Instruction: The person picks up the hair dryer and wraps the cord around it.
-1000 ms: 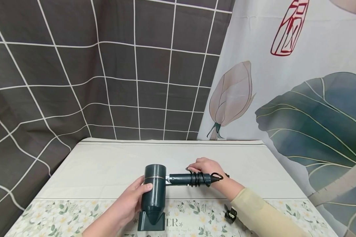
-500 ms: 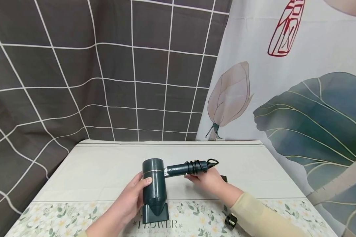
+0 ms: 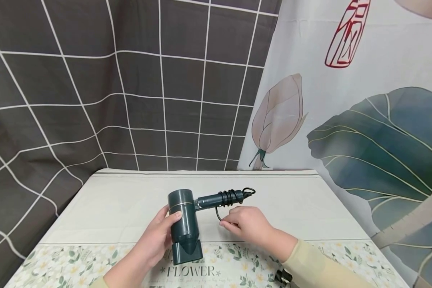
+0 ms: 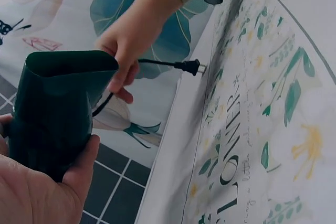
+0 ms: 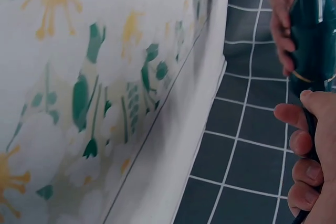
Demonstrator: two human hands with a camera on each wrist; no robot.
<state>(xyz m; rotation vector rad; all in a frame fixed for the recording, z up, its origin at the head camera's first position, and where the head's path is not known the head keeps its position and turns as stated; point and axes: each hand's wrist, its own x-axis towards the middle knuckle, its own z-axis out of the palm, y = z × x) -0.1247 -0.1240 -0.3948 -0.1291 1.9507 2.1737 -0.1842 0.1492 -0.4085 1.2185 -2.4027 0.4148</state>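
A dark teal hair dryer [image 3: 184, 224] with a flat nozzle is held off the table by my left hand [image 3: 159, 232], thumb across its barrel. Its handle points right and slightly up, with the black cord [image 3: 230, 197] wound round it in several turns. Below the handle, my right hand [image 3: 250, 224] pinches a loose stretch of that cord. In the left wrist view, the cord's free end with its two-pin plug [image 4: 191, 66] sticks out past the right hand. The right wrist view shows the right fingers [image 5: 307, 171] curled round the cord.
The table [image 3: 129, 200] has a white cloth with a flowered, lettered band along the front. A dark checked curtain [image 3: 187, 80] hangs behind, and a white flower-printed cloth [image 3: 284, 160] at the right. A small black device [image 3: 283, 276] shows at the right sleeve.
The right hand has come from behind the handle to below it, drawing a piece of cord downward. The hair dryer has tilted, its handle end rising, and shifted slightly left.
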